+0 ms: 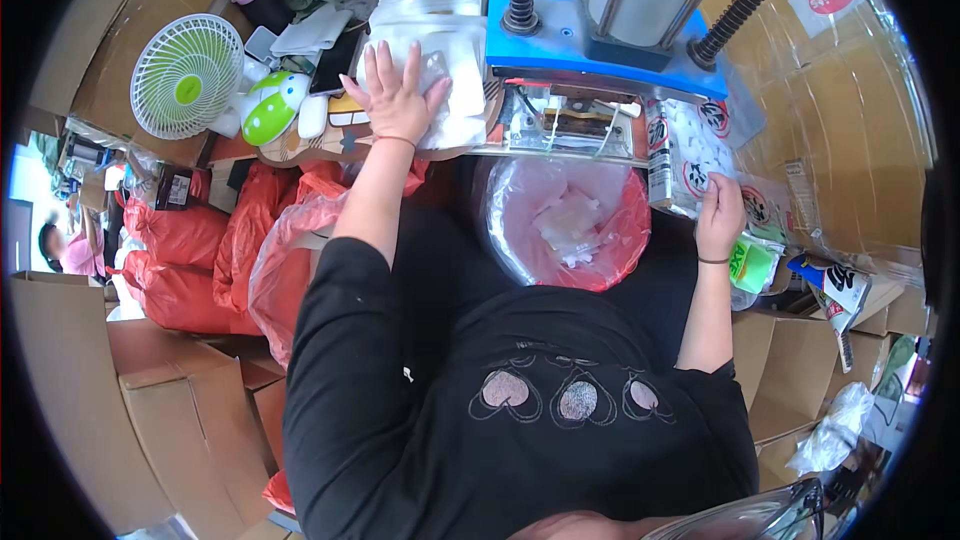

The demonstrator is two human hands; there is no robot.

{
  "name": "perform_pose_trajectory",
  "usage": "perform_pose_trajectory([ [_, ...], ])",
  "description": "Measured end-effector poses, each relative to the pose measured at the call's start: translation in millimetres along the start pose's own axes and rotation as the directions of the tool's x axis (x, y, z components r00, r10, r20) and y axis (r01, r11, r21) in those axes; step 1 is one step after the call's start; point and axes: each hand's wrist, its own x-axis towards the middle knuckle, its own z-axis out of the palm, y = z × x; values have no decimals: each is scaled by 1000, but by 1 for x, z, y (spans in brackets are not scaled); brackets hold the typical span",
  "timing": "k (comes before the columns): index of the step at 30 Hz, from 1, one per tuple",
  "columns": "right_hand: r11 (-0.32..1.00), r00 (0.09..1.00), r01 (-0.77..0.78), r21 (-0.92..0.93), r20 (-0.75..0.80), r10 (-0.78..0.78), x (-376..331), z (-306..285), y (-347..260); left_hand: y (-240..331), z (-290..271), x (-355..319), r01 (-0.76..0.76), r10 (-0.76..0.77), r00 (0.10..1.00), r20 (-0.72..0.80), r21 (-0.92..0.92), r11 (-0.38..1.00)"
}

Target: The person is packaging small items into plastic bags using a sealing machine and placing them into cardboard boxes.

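Note:
My left hand (397,105) lies flat with fingers spread on a stack of thin white plastic bags or sheets (463,90) at the back of the worktable. My right hand (720,223) is beside the near right side of a shallow box (690,145) of small white pieces. Its fingers are pressed together; whether anything is between them is hidden. Between the hands stands a blue press machine (605,40) with springs and a metal cylinder. Under its front edge, a bin lined with a clear and red plastic bag (640,230) holds white scraps.
Left on the table are a white fan (187,80), a green spotted object (272,112), a white computer mouse (312,117) and a dark bottle (262,5). Full red bags (175,240) and cardboard boxes (185,420) crowd the left. A cardboard wall (850,120) bounds the right.

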Motion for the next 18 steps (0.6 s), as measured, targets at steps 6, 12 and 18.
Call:
perform_pose_trajectory([
  [6, 1000, 1000, 21, -16, 4, -21, -5, -3, 1, 14, -31, -26, -93, 132, 972, 192, -198, 976],
  [12, 1000, 999, 21, -3, -39, -21, -3, 1, 0, 10, -85, -43, -200, 290, 909, 299, -297, 934],
  [18, 1000, 999, 17, -23, -36, -18, -4, 2, 1, 1, -49, -33, -57, 197, 931, 309, -409, 911],
])
